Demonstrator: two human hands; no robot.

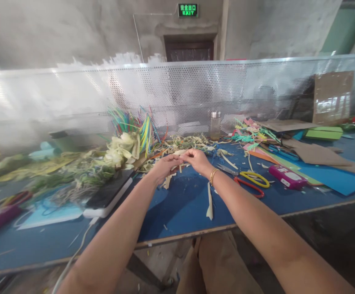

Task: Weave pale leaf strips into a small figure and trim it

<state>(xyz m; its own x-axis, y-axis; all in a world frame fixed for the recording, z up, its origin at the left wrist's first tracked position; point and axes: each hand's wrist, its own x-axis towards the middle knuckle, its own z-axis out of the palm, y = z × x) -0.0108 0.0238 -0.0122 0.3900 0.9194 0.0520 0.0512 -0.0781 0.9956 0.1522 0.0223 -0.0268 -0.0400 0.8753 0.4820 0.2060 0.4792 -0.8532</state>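
Above the blue table, my left hand [164, 167] and my right hand [198, 160] meet fingertip to fingertip. Both are pinched on a thin pale strip [180, 168], which looks like dried husk; the fingers hide most of it. Another pale scrap [167, 182] shows just below my left hand. Right of my hands lie open scissors [254, 179] with one yellow and one red handle loop. A loose pale strip [209, 202] rests on the table nearer to me. Behind my hands spreads a heap of shredded pale and green strips [192, 142].
At left are a black-and-white device [112, 196] with a white cable and colourful stems [131, 124]. A glass bottle [216, 126] stands behind. To the right lie a purple box [287, 177], blue sheets [339, 179] and cardboard [321, 154]. A perforated metal screen [171, 90] backs the table.
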